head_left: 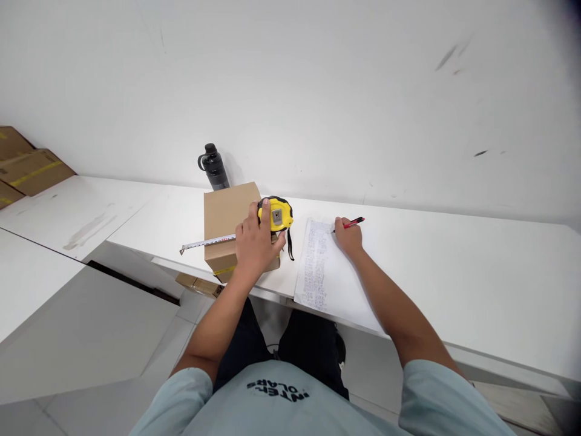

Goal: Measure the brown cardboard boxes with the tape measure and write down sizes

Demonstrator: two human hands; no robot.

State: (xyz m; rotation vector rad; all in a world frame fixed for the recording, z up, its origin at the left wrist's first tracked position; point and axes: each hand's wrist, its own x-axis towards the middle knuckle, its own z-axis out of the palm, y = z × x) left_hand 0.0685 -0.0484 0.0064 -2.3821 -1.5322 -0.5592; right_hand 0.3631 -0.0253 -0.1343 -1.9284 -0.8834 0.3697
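My left hand (255,243) is closed round a yellow tape measure (276,213), held at the right edge of a small brown cardboard box (224,218). Its metal blade (206,243) is pulled out to the left across the box and sticks out past its left side. My right hand (348,237) grips a red pen (351,224) with the tip on a white sheet of paper (320,269) covered with handwritten rows. The sheet lies on the white table (454,266), just right of the box.
A black water bottle (213,166) stands behind the box by the white wall. Brown cardboard boxes (25,169) are stacked at the far left. A second white tabletop (68,212) adjoins on the left, with another carton (197,283) on the floor below the table edge.
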